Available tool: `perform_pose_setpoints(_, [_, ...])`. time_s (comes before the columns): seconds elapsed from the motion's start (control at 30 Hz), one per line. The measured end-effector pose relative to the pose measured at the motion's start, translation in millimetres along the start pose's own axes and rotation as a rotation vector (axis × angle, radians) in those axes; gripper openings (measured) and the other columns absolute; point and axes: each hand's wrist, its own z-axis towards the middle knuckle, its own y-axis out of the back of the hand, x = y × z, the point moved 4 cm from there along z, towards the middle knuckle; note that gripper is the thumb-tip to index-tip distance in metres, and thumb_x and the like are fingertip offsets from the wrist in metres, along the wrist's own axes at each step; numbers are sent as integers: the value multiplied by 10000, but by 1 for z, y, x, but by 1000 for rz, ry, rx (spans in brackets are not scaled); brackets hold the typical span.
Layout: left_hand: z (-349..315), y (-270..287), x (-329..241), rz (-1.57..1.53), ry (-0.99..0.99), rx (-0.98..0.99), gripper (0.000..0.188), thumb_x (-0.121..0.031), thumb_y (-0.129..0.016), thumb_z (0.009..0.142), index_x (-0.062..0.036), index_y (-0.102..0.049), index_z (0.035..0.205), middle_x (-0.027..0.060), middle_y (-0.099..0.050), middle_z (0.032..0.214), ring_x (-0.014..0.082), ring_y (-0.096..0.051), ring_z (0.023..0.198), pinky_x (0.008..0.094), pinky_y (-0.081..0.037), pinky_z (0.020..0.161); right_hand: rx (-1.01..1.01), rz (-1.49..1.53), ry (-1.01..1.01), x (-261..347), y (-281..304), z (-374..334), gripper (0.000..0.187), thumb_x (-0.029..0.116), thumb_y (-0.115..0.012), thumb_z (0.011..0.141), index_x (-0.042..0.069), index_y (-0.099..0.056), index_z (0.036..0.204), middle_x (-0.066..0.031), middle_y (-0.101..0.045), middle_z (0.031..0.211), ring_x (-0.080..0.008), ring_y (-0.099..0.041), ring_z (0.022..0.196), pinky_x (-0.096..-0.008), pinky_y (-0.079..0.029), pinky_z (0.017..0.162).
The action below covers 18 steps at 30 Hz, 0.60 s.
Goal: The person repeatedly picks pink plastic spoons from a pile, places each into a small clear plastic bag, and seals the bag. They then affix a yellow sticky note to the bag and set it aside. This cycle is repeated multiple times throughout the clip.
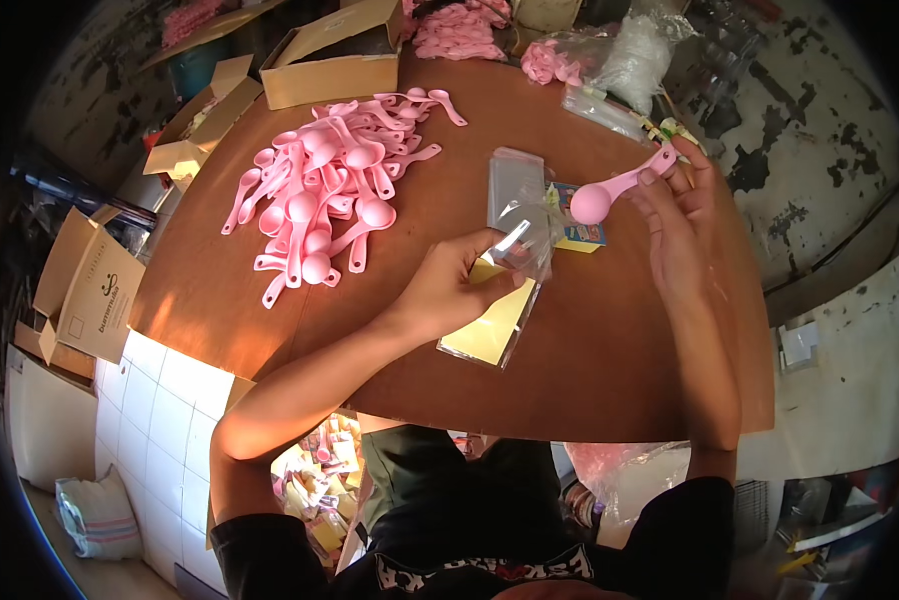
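My right hand (682,205) is closed on the handle of a pink measuring spoon (592,204), its round bowl pointing left over the table. Between the thumb and fingers of my left hand (465,280) is a clear plastic bag (526,243), its crinkled upper part facing the spoon. A yellow card (488,330) with a clear plastic margin shows under that hand; whether it lies inside the held bag I cannot tell. Just beyond are a stack of clear plastic sleeves (515,180) and some blue and yellow printed cards (582,232), partly hidden by the bag.
A heap of pink measuring spoons (320,190) covers the left of the brown table (390,385). At the back stand an open cardboard box (332,80) and a bag of clear plastic (642,62). Below the near edge, a container holds many packed yellow cards (320,470).
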Motion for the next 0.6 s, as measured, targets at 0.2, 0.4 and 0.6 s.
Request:
perform_pose_setpoints(0.2, [2,-10,-4,44,-161,89,256,-60,-675,913,16,-628,1153,44,-690,1037,89,-617,969,262,-488,877,-92,13,116,13,-10,-28,457,-22,-653,894,24,-414,1281,-84,-639,1022,-148,-648,925,-301,-570,809])
perform_pose_setpoints(0.4, [-2,-15,-6,69,-292,60,293,-113,-713,869,-1,-642,1130,106,-720,987,139,-673,898,308,-516,805,-10,-8,48,-1,-12,-38,433,-29,-662,888,21,-444,1258,-76,-665,982,-134,-646,923,-275,-538,800])
perform_pose_setpoints(0.6, [-6,-15,-10,136,-248,63,310,-142,-741,853,-7,-641,1113,116,-722,944,142,-669,830,315,-512,721,78,-73,-14,-13,-23,-48,434,-38,-677,870,14,-464,1245,-65,-675,976,-123,-645,912,-287,-527,813])
